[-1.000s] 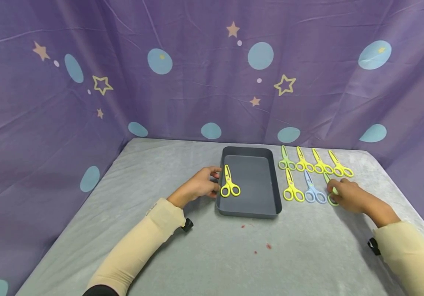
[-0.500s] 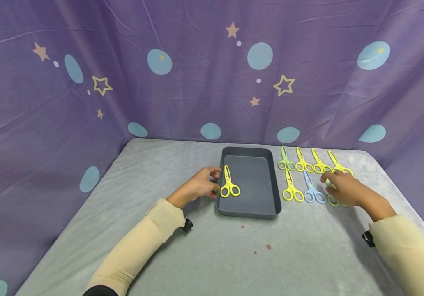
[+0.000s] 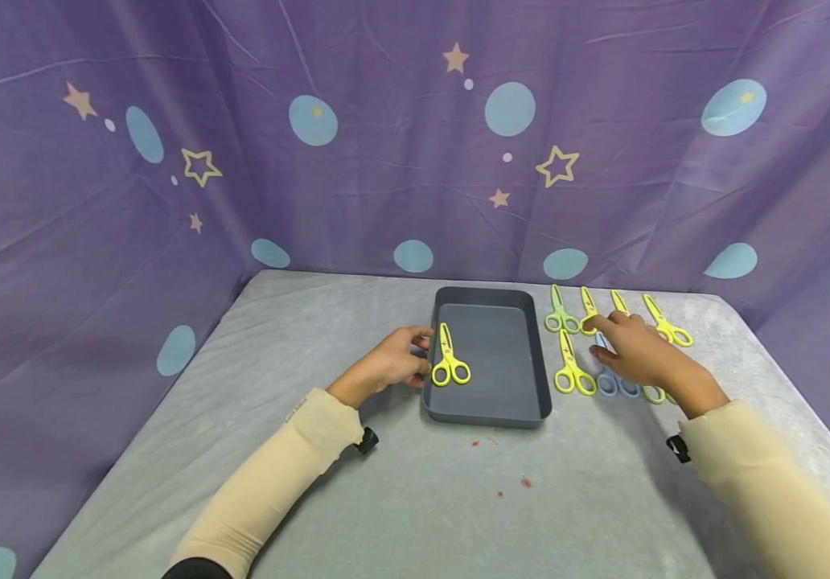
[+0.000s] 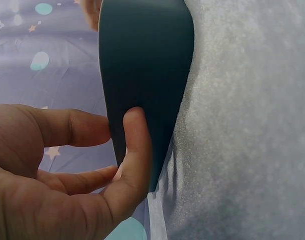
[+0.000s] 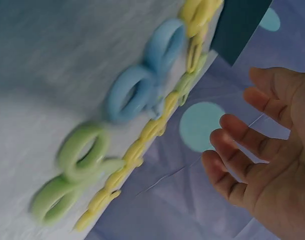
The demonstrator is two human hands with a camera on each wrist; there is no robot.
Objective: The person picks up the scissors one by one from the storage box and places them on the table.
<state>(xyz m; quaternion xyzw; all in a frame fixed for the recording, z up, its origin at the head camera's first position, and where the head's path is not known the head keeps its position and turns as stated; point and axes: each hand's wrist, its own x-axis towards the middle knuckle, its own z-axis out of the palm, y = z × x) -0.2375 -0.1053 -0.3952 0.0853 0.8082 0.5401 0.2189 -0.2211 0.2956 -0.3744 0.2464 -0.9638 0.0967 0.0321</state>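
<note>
My left hand (image 3: 393, 359) touches the left wall of a dark grey tray (image 3: 491, 420), its fingers loosely bent. In the left wrist view, fingertips meet the rim and outer wall of the tray (image 4: 147, 60). Yellow scissors (image 3: 447, 354) lie inside at the left. Holding nothing, my right hand (image 3: 643, 350) hovers with spread fingers over the scissors right of the tray, partly covering blue scissors (image 3: 606, 382) and green scissors (image 3: 654, 394). Yellow scissors (image 3: 573, 374) lie just left of it. The right wrist view shows the fingers apart from the blue scissors (image 5: 130, 95).
A back row has green scissors (image 3: 558, 314) and several yellow scissors (image 3: 668, 326), near the table's far edge. Purple curtain (image 3: 386, 201) with stars and dots rises behind and beside the grey-covered table (image 3: 422, 498). Small red marks (image 3: 526, 482) spot the cloth.
My right hand has moved left from the green scissors to above the blue scissors, with nothing in it. My left hand, the tray and the scissors stay in place.
</note>
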